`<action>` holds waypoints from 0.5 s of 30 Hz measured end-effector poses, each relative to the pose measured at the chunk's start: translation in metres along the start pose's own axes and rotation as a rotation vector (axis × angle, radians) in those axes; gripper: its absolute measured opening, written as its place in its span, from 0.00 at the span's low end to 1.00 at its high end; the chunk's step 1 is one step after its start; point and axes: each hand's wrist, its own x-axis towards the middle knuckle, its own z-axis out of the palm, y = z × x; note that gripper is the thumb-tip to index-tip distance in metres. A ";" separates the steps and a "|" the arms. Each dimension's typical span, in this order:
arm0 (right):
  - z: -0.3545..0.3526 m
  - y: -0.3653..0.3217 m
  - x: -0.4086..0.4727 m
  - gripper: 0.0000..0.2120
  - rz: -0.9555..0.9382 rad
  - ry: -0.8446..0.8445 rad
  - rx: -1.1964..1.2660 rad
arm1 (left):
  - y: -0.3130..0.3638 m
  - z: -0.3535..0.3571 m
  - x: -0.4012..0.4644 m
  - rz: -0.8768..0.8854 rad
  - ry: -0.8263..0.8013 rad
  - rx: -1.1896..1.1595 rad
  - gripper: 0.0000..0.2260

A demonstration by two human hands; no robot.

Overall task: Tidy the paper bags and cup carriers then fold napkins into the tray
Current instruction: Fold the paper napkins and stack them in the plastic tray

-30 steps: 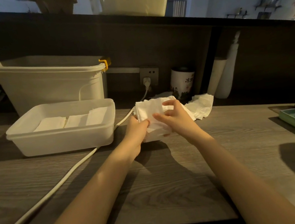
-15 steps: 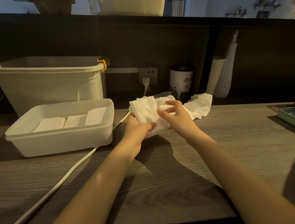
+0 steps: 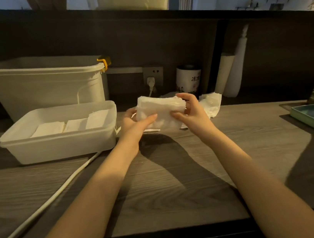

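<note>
The left hand (image 3: 134, 122) and right hand (image 3: 189, 112) each pinch an end of the folded napkin (image 3: 161, 110), its long axis running three to nine o'clock above the desk (image 3: 170, 177), and the tray (image 3: 61, 146) lies at nine o'clock, nearer the left hand.

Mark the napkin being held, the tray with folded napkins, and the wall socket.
held napkin (image 3: 160, 109): head view, middle of the white wad between both hands.
tray (image 3: 59, 146): head view, its front wall.
wall socket (image 3: 154, 74): head view, grey faceplate above the plug.
</note>
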 end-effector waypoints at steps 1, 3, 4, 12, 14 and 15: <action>-0.002 0.003 0.000 0.26 0.033 -0.030 0.018 | -0.001 -0.002 -0.001 0.063 -0.028 0.182 0.26; -0.005 0.010 -0.001 0.30 0.116 -0.102 0.000 | -0.005 -0.004 -0.002 0.154 -0.123 0.411 0.26; -0.006 0.013 -0.001 0.33 0.158 -0.137 -0.025 | -0.006 -0.005 -0.003 0.160 -0.166 0.455 0.26; 0.003 0.013 -0.006 0.41 0.175 -0.250 -0.043 | -0.009 0.002 -0.009 0.229 -0.325 0.555 0.33; 0.001 0.012 -0.005 0.38 0.085 -0.215 -0.059 | -0.009 0.002 -0.006 0.327 -0.251 0.504 0.31; 0.000 0.013 -0.005 0.37 0.058 -0.225 -0.072 | -0.009 0.000 -0.005 0.361 -0.221 0.500 0.31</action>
